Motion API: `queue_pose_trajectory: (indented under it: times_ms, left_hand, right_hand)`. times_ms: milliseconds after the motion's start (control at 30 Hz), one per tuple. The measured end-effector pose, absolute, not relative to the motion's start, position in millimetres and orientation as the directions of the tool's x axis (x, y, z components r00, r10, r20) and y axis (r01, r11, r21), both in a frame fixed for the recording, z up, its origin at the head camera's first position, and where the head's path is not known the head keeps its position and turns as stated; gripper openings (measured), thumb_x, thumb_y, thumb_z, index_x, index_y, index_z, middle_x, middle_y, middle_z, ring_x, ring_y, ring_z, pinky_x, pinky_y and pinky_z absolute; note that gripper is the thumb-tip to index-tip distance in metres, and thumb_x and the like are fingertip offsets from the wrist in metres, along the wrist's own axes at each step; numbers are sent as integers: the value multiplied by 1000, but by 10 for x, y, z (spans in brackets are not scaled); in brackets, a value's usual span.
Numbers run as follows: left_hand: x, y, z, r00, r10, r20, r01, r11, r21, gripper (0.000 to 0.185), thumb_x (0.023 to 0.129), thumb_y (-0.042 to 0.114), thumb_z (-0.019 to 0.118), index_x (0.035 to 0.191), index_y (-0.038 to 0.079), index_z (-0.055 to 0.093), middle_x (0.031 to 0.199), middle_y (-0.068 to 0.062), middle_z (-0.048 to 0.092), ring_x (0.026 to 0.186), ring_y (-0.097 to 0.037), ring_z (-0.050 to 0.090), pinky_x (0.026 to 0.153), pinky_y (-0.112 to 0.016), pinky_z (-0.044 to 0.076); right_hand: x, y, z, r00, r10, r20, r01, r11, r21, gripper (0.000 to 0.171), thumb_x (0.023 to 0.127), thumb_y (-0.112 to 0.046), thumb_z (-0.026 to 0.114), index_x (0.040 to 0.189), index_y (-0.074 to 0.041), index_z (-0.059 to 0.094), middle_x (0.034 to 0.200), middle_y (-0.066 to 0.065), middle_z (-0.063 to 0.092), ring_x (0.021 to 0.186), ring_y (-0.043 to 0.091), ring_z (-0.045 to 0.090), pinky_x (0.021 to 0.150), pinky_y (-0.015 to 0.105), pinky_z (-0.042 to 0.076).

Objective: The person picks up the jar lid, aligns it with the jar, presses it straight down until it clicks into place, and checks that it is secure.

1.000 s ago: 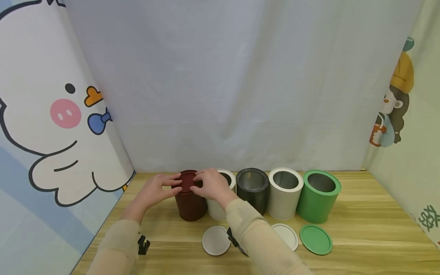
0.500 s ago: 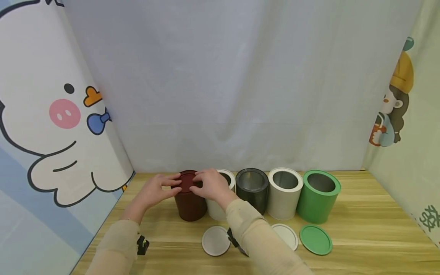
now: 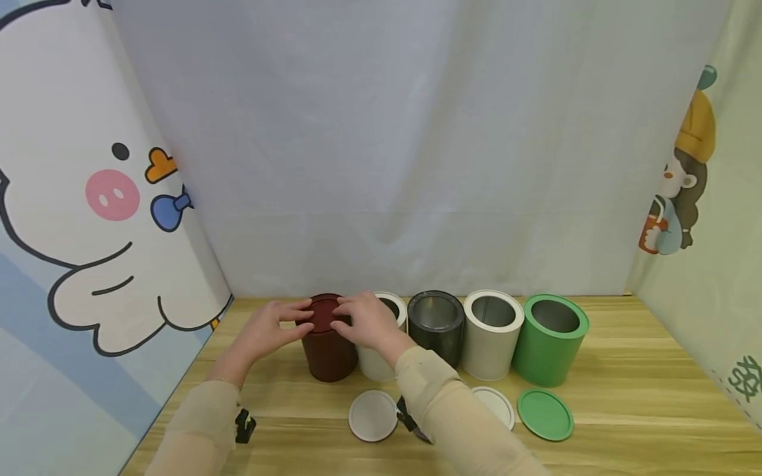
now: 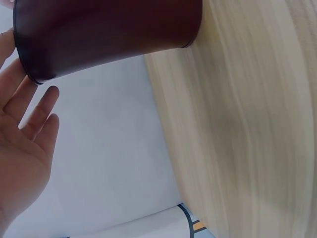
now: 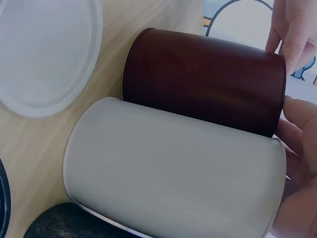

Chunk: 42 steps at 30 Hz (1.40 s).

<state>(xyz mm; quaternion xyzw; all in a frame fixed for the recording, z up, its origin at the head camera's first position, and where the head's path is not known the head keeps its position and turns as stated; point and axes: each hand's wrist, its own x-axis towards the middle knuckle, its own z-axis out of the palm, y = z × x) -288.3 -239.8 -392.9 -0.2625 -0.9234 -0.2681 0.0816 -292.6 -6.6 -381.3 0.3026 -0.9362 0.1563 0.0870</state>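
Where fingers (image 3: 294, 307) overlap, maroon lid (image 3: 324, 312) is hidden.

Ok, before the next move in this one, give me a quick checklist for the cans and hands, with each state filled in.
1. Dark red can upright on the table: ok.
2. Hands at its top: ok; left hand and right hand are on opposite sides.
3. Red lid over the opening: ok.
4. Red lid fully seated: cannot tell; the hands cover part of its edge.
5. Green can covered: not ok; it stands open, with the green lid on the table in front of it.
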Motion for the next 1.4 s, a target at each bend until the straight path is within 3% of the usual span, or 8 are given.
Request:
queue_pose_trajectory:
  times_ms: [267,700,933,1167,1400]
  left_hand:
    - [-2861,-2376,-3981,-813,443,377,574,715,398,33,94,21,71,120,2,71,135,-13,60,123,-40,53,98,-57,44]
    - [-2768,-2262,-4090,-737,407,540,610,746,269,26,92,12,72,115,2,71,122,-17,65,116,-37,56,97,-54,46]
    - [-2637,-2148,-4089,-636,435,637,685,698,207,31,86,11,77,114,0,69,112,-15,68,104,-36,61,88,-52,50]
    - [-2483,-2019,-4099,-644,429,633,687,689,232,48,83,18,80,124,-1,64,118,-14,67,108,-34,61,92,-51,49]
    - [-2338,-1893,-4082,-675,413,612,671,689,274,57,82,22,81,130,-1,60,123,-15,64,113,-34,59,95,-52,48]
  right_hand:
    - [-2862,26,-3849,-777,-542,322,-621,743,-249,31,97,-30,66,124,-15,71,133,4,62,127,22,52,116,42,27]
    - [-2580,246,-3947,-711,-561,424,-697,642,-319,46,93,-27,71,134,-9,63,132,8,62,126,26,53,116,45,26]
    - [-2462,372,-3989,-674,-546,498,-732,586,-348,48,90,-24,75,133,-8,63,130,9,64,125,26,54,116,47,27]
    - [-2357,509,-4016,-628,-548,552,-769,547,-332,51,87,-23,78,132,-6,63,130,9,64,125,28,54,112,51,33]
    - [-2265,660,-4065,-573,-555,603,-803,529,-275,54,83,-24,81,131,-5,64,128,8,65,124,30,55,108,44,40]
